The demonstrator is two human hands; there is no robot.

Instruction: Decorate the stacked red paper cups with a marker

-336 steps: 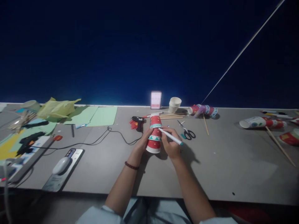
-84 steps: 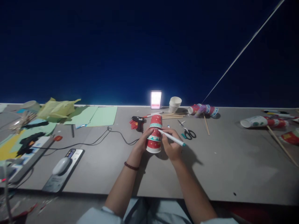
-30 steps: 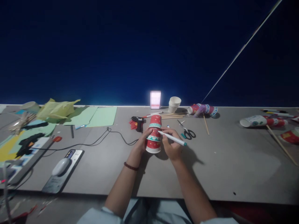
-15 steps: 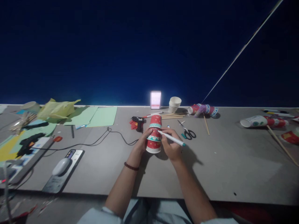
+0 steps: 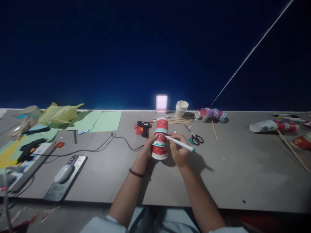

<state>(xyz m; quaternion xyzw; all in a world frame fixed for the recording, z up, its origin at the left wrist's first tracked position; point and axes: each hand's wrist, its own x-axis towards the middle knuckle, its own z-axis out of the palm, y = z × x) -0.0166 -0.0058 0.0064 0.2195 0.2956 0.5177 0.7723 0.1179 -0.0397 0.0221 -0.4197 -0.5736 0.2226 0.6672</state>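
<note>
My left hand (image 5: 147, 149) is wrapped round the left side of a stack of red patterned paper cups (image 5: 160, 139), tilted with its open rim towards me above the grey table (image 5: 233, 168). My right hand (image 5: 179, 152) pinches a white marker with a teal end (image 5: 181, 144), its tip touching the cups' right side. A dark bead bracelet sits on my left wrist.
Black-handled scissors (image 5: 195, 137), wooden sticks (image 5: 179, 120), a black glue gun (image 5: 143, 127) with its cable, a stack of white cups (image 5: 181, 108) and decorated cups on sticks (image 5: 211, 114) lie beyond. Green paper sheets (image 5: 107, 120) and a phone (image 5: 65, 176) are at left. More cups (image 5: 273, 127) lie right.
Almost nothing has moved. The marker's tip has shifted slightly on the cup side, and my right hand has moved a little with it.
</note>
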